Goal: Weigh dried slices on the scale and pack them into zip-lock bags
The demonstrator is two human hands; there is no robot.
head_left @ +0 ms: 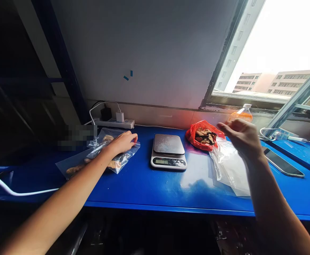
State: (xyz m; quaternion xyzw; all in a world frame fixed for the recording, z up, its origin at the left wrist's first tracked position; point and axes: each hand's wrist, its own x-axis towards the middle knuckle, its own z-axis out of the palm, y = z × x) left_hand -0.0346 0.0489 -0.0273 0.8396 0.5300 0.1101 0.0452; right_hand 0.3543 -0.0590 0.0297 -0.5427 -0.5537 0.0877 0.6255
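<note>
My left hand (123, 142) is at the left of the blue table, fingers curled down at the edge of a clear zip bag (128, 153); its fingertips are partly hidden. Brown, dried-looking pieces (114, 164) lie inside that bag, and more filled clear bags lie under and beside my forearm. My right hand (244, 136) is raised at the right, thumb stretched out and apart from the bent fingers, with nothing visible in it. Below it lies a stack of flat clear bags (231, 168). Left of that hand, a red plastic bag (191, 136) stands open, holding dark and tan dried pieces (205, 136).
A digital kitchen scale (169, 145) with a bare metal plate sits mid-table. A phone (284, 162) lies at right, and a bottle with orange liquid (241, 112) stands behind my right hand. Along the wall are a power strip (127, 123), a white charger (120, 116) and cables.
</note>
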